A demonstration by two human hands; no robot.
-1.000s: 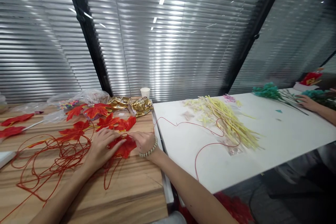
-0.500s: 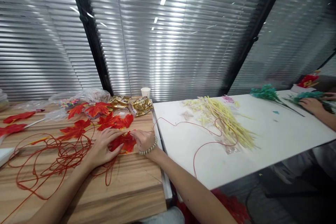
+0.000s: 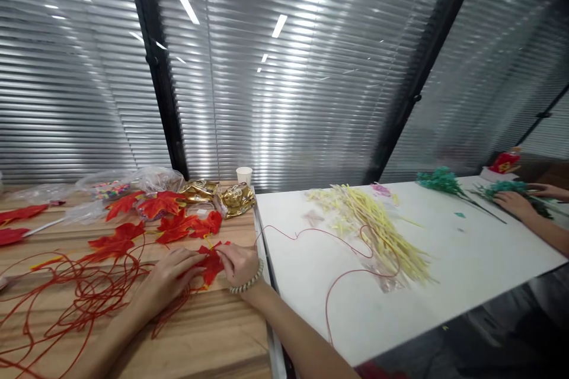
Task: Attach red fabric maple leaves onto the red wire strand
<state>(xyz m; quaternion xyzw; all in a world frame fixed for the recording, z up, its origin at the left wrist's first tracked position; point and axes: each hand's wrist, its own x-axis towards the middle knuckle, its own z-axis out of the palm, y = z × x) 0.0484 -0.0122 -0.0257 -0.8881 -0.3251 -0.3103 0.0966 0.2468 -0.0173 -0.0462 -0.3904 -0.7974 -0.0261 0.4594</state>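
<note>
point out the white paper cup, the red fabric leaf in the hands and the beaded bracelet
white paper cup (image 3: pixel 244 175), head view, on its side wall
red fabric maple leaf (image 3: pixel 210 262), head view, on the blade between both hands
pale beaded bracelet (image 3: pixel 247 284), head view, on beads at the right wrist

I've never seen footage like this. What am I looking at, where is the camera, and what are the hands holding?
There is no machine here: a camera worn on a person's head looks down at their two bare hands. The left hand and the right hand, which wears a bead bracelet, both pinch one red fabric leaf over a wooden table. Tangled red cord and more red leaves lie around it. On the adjoining white table lie yellow strips. A co-worker's hand handles teal sprigs at far right.
</note>
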